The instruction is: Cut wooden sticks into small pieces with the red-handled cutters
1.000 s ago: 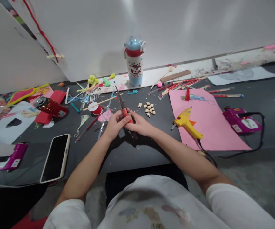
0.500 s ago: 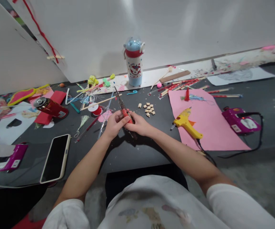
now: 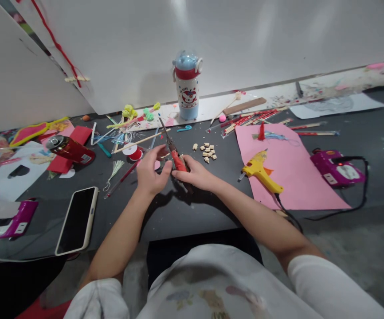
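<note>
My right hand [image 3: 195, 173] is closed round a long-nosed tool with red handles [image 3: 178, 160], its thin metal tip pointing up and away over the dark table [image 3: 185, 208]. My left hand [image 3: 150, 173] hovers just left of the tool with its fingers spread, holding nothing. A small pile of several pale wooden blocks [image 3: 207, 151] lies just beyond my right hand. A red ribbon spool [image 3: 134, 153] and a thin wooden stick [image 3: 141, 141] lie beyond my left hand.
A yellow glue gun [image 3: 260, 170] rests on pink paper [image 3: 285, 164]; a purple device [image 3: 336, 169] with a black cord sits further right. A phone [image 3: 77, 219], a red can [image 3: 70, 149] and craft scraps lie left. A drinking bottle [image 3: 187, 86] stands by the white wall.
My left hand has let go of the tool and moved a little left, its fingers opening. My right hand still grips the tool in nearly the same place.
</note>
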Demonstrator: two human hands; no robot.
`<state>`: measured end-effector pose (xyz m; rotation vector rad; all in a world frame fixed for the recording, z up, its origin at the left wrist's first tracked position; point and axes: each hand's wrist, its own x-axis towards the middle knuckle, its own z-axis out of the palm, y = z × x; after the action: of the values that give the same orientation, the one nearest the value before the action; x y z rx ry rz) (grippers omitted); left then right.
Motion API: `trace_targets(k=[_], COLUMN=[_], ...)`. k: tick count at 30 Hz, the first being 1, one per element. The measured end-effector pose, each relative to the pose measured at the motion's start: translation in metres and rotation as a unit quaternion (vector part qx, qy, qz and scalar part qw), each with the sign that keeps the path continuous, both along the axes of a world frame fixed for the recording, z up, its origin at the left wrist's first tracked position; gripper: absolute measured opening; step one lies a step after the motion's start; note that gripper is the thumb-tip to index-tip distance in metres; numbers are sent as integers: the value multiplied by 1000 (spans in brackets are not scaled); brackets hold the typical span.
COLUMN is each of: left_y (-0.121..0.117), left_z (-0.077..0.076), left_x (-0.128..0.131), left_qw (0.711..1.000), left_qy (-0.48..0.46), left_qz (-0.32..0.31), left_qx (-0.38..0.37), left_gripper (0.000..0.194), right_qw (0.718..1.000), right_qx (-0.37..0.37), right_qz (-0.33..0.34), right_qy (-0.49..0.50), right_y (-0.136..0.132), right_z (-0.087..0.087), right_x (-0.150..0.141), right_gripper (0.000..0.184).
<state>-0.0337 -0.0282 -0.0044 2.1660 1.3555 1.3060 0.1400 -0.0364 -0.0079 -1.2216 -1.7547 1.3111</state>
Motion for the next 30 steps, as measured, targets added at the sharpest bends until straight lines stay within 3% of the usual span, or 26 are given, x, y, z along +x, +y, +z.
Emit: trace_targets(k=[2, 5, 10, 15, 20, 30], left_y=[-1, 3, 11, 14, 14, 9], left_z=[7, 15, 12, 4, 7, 9], left_x=[-10, -24, -37, -43, -44, -47], left_qw=[981, 947, 957, 958, 954, 975], left_qy=[64, 125, 156, 128, 125, 90], left_qz=[87, 157, 129, 105, 101, 125], left_qx=[160, 250, 207, 234, 253, 162], left_gripper=[32, 28, 24, 13, 13, 19], right_qw=[1000, 998, 993, 988, 986, 980], right_qx=[11, 25, 67, 110, 127, 165], right_qz=[4, 13, 38, 50, 51, 72], right_qy=[-24, -63, -86, -96, -93, -85], right_y=[-2, -4, -9, -9, -7, -6], right_z=[3, 7, 13, 13, 10, 10], right_x=[3, 6, 7, 9, 11, 12], right_gripper=[51, 58, 58, 60, 64, 66])
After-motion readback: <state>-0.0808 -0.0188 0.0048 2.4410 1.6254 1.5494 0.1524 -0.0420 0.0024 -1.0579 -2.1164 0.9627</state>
